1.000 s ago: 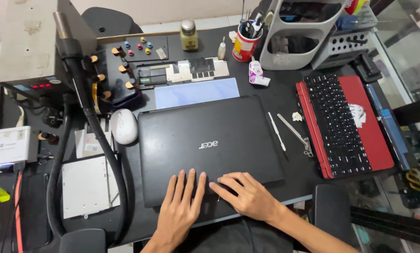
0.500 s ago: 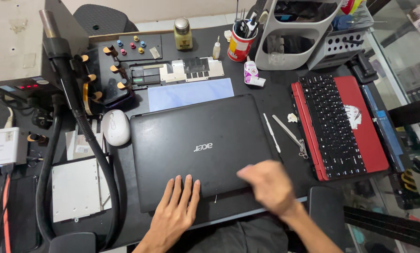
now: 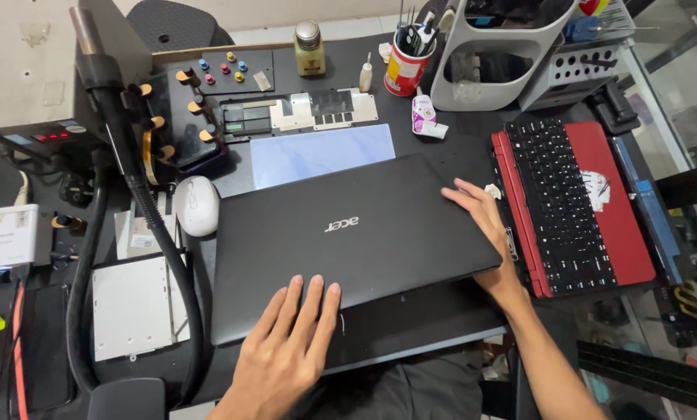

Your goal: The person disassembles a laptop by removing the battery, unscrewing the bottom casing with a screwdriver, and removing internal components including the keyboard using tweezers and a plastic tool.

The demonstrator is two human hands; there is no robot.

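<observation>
Tabletop (image 3: pixel 457 140) carried a closed black laptop (image 3: pixel 348 241) at its centre, lid still down and unopened. Red keyboard (image 3: pixel 574 202) lay at three o'clock, white mouse (image 3: pixel 197 204) at nine. Left hand (image 3: pixel 286 354) pressed flat, fingers spread, on the front edge; right hand (image 3: pixel 485 222) rested open on the right edge.

We see a black laptop (image 3: pixel 348 241) with a silver mark on its lid, lying on a black surface (image 3: pixel 457 148). Behind it sits a pale blue sheet (image 3: pixel 317 152). To the right lies a red case (image 3: pixel 597 202) carrying black keys and a white patch. The mouse (image 3: pixel 197 204) is white. A cup (image 3: pixel 404 68) shows red and yellow. The organiser (image 3: pixel 496 54) is light grey. Small knobs (image 3: pixel 220 66) are blue, orange and pink on a black board.
</observation>
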